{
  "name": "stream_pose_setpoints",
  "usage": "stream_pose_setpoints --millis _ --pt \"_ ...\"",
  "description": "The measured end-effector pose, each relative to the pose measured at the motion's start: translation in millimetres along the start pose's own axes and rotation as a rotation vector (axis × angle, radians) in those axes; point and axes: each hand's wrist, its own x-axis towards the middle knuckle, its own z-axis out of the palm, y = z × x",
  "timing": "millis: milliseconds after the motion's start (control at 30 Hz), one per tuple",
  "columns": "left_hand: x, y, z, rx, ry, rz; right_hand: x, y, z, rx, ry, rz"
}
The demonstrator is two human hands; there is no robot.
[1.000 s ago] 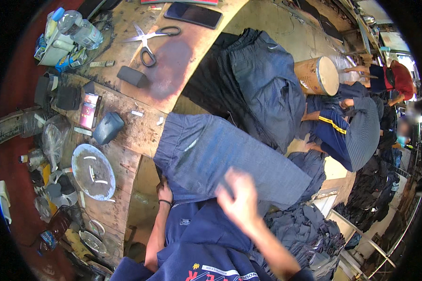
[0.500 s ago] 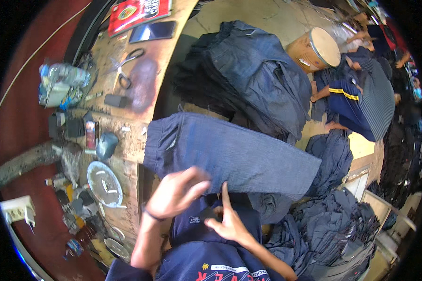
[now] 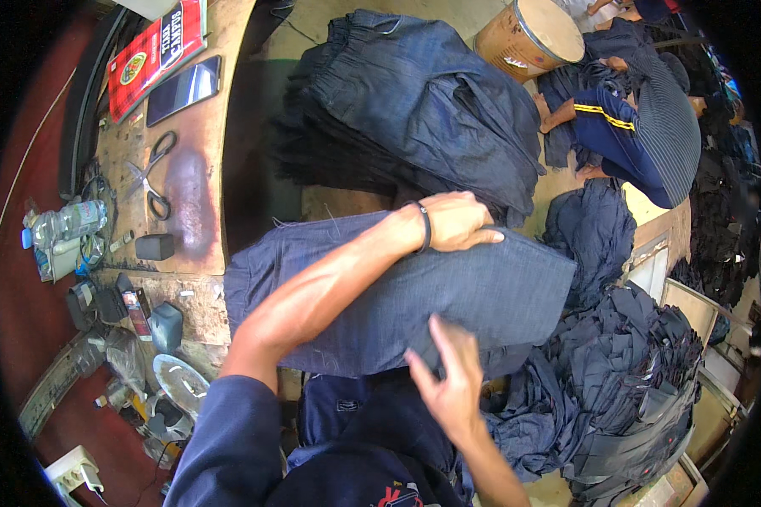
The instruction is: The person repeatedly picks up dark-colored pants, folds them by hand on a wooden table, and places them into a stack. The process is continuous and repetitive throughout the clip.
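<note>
Vs half a sec ago: my left hand (image 3: 455, 221) has swung across from the near edge to the far side of the folded denim piece (image 3: 482, 291) and now lies on its top edge, just short of the big denim stack (image 3: 423, 93) behind. I judge that as pressing/flattening the fold, piece more squared up than before.

Pose: left forearm runs diagonally over the cloth, wrist w/ dark band, palm down, fingers together and flat on the fabric, not clamped. Right hand (image 3: 452, 384) sits at the near edge, fingers apart, tips touching the cloth, no grip.

The piece lies in front of me, partly over the table (image 3: 194, 194) edge, w/ scissors (image 3: 152, 173) and phone (image 3: 182, 89) well to the left. Loose denim heap (image 3: 617, 372) on my right.
</note>
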Motion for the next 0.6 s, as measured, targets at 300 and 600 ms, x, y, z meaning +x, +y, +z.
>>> stream_pose_setpoints --millis 300,600 --pt "12.0 -12.2 -2.5 0.147 0.061 0.041 -6.7 -7.9 15.1 0.082 -0.43 -0.027" --pt "8.8 -7.4 -2.8 0.178 0.117 0.006 -18.9 8.5 8.4 0.15 -0.502 -0.032"
